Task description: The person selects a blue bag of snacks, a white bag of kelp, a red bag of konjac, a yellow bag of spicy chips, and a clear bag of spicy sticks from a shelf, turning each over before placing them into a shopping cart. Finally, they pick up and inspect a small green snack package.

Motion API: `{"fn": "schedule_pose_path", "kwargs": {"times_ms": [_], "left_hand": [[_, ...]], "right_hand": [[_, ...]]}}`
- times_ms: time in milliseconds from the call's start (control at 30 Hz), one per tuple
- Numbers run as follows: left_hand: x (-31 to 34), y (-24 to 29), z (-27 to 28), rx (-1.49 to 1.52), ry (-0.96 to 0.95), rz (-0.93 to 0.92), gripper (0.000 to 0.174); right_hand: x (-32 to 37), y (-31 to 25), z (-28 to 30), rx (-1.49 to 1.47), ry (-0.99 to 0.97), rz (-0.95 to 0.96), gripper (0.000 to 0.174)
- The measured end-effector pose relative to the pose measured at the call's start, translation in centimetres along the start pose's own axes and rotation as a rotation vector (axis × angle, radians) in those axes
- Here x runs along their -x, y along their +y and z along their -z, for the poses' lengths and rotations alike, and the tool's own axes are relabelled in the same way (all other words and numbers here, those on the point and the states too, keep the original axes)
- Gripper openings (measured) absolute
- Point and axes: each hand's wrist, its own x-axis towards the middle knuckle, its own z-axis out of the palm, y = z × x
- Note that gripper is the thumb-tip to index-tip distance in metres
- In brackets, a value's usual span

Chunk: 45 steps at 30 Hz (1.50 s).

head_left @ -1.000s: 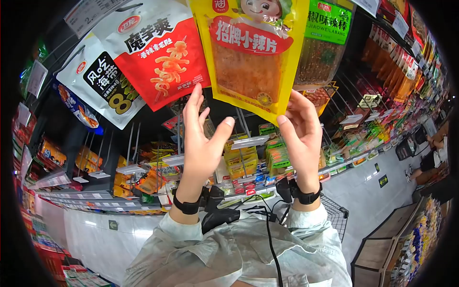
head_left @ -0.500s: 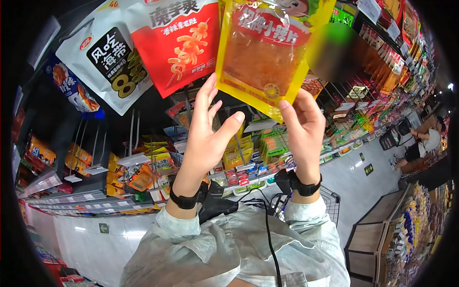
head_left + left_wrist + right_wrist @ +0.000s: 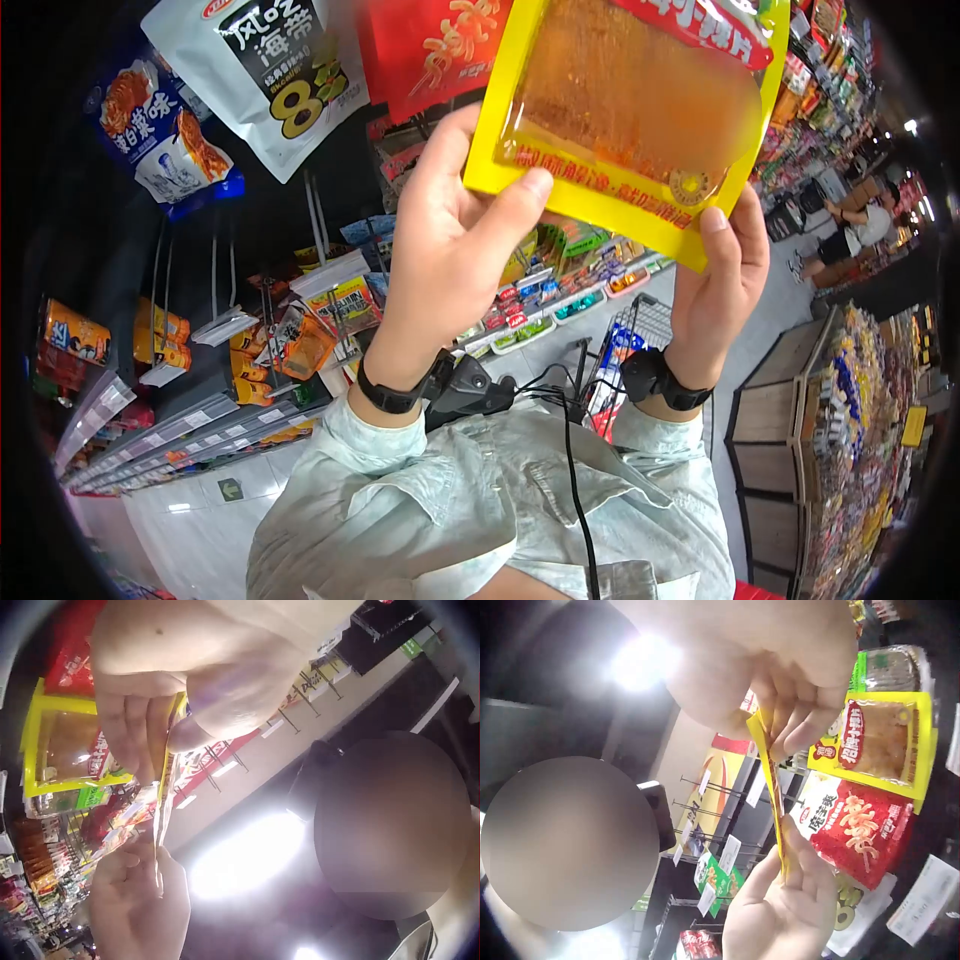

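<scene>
A yellow-bordered snack packet (image 3: pixel 630 110) with a clear window is held up between both hands in the head view. The left hand (image 3: pixel 445 235) pinches its lower left corner, thumb on the front and fingers behind. The right hand (image 3: pixel 720 275) pinches the lower right corner the same way. Both wrist views show the held packet (image 3: pixel 166 772) (image 3: pixel 771 780) nearly edge-on, gripped at opposite ends. Another yellow packet (image 3: pixel 889 742) of the same look hangs beside a red and white packet (image 3: pixel 859 832) in the right wrist view.
A white packet (image 3: pixel 260 80) and a blue packet (image 3: pixel 160 135) hang at the upper left. Shelf hooks and orange packets (image 3: pixel 300 345) are lower left. A cart (image 3: pixel 635 330) stands beyond the wrists, a display bin (image 3: pixel 780 400) at right, and a person (image 3: pixel 855 235) farther back.
The yellow packet has moved right and nearer the wearer. My left hand, earlier open beside it, now pinches its corner. The head view has shifted, and the hanging packets sit differently in it.
</scene>
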Motion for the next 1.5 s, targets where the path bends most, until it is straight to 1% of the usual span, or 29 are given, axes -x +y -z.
{"fn": "schedule_pose_path", "kwargs": {"times_ms": [33,133,167,200,267,300,400,433,533,567,600,700,867,900,1000,1033,1133,1167,1267,1300,1400,1433,1500], "left_hand": [[1.2,-0.2,0.4,-0.017,0.0,0.015,0.038],[5.1,-1.6,2.2,-0.016,-0.02,0.072,0.037],[6.5,-2.3,3.1,-0.005,-0.038,0.136,0.035],[7.6,-3.1,4.0,0.003,-0.055,0.195,0.034],[9.8,-5.2,6.2,-0.049,-0.112,0.376,0.033],[10.6,-5.7,6.8,-0.076,-0.14,0.423,0.032],[12.4,-6.9,7.5,-0.035,-0.171,0.492,0.037],[12.6,-7.0,7.2,-0.036,-0.152,0.501,0.034],[12.6,-8.2,7.0,-0.173,-0.189,0.528,0.028],[12.7,-8.8,6.5,-0.177,-0.163,0.528,0.025],[12.6,-9.3,6.0,-0.18,-0.168,0.539,0.025],[12.4,-11.3,3.7,-0.168,-0.177,0.575,0.025],[12.0,-15.3,-1.7,-0.277,-0.355,0.605,0.023],[11.9,-16.2,-3.0,-0.297,-0.399,0.603,0.023],[12.2,-19.4,-6.3,-0.327,-0.527,0.656,0.025],[12.0,-19.7,-7.7,-0.361,-0.567,0.7,0.026],[12.2,-22.1,-11.3,-0.455,-0.65,0.733,0.026],[12.6,-23.4,-12.2,-0.467,-0.676,0.714,0.029],[13.5,-25.7,-15.3,-0.454,-0.781,0.696,0.037],[13.9,-26.1,-16.0,-0.481,-0.801,0.698,0.041],[15.1,-27.2,-17.4,-0.561,-0.86,0.679,0.057],[15.0,-27.5,-17.5,-0.554,-0.88,0.693,0.061],[14.4,-27.6,-17.9,-0.543,-0.899,0.727,0.058]], "right_hand": [[1.2,-0.2,-0.1,0.054,0.012,-0.022,0.035],[5.4,-0.3,-0.9,0.109,0.049,-0.108,0.026],[7.2,0.7,-0.6,0.118,0.039,-0.138,0.024],[9.1,2.0,0.0,0.129,0.051,-0.211,0.024],[12.4,3.2,1.0,0.248,0.031,-0.438,0.025],[13.5,3.6,1.5,0.26,0.006,-0.459,0.025],[15.1,3.7,2.4,0.267,-0.048,-0.506,0.023],[15.3,3.7,2.7,0.271,-0.047,-0.52,0.023],[15.8,3.7,3.4,0.27,-0.016,-0.519,0.022],[16.1,3.9,3.8,0.275,0.001,-0.502,0.022],[16.4,4.1,4.4,0.281,0.021,-0.486,0.021],[17.7,4.6,7.2,0.278,0.089,-0.514,0.021],[20.1,3.5,13.4,0.323,0.208,-0.536,0.021],[20.5,3.3,14.5,0.319,0.281,-0.547,0.022],[22.4,3.2,18.5,0.333,0.419,-0.595,0.022],[23.1,3.2,19.9,0.338,0.449,-0.602,0.023],[25.3,3.3,24.1,0.383,0.532,-0.617,0.023],[26.0,3.2,25.3,0.42,0.563,-0.611,0.028],[28.3,2.6,28.8,0.461,0.658,-0.701,0.036],[28.6,2.3,29.1,0.48,0.737,-0.661,0.046],[30.0,1.5,31.1,0.74,0.841,-0.688,0.052],[30.3,1.2,31.9,0.777,0.82,-0.706,0.054],[30.6,0.8,32.4,0.751,0.861,-0.695,0.045]]}}
